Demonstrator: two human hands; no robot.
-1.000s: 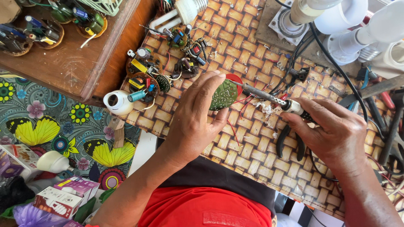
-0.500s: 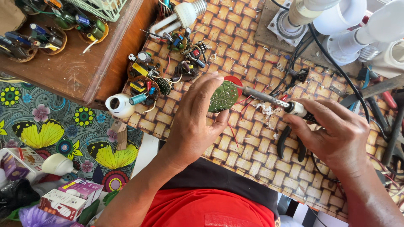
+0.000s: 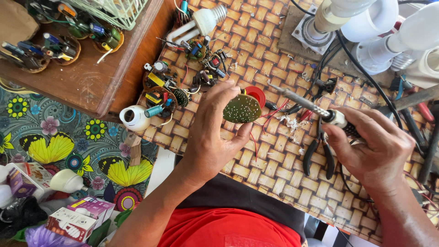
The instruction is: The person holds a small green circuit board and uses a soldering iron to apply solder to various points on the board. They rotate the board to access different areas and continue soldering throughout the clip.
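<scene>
My left hand (image 3: 214,132) holds a small round green circuit board (image 3: 242,108) between thumb and fingers, solder side up, above the woven mat. Red wires (image 3: 254,142) trail from the board. My right hand (image 3: 372,148) grips a soldering iron (image 3: 302,99) by its handle; the metal tip points left, a short way above and right of the board, not touching it. A red round cap (image 3: 256,93) lies just behind the board.
Black pliers (image 3: 320,153) lie on the woven mat (image 3: 256,45) under the iron. Loose lamp circuit boards (image 3: 160,93) and a white bulb base (image 3: 134,118) sit left. Lamp holders (image 3: 366,23) and cables crowd the top right. A wooden tray (image 3: 91,77) holds more boards; small boxes (image 3: 73,219) lie on patterned cloth.
The iron's tip has lifted off the board and drawn back to the right. My left hand has tilted the board slightly, still holding it.
</scene>
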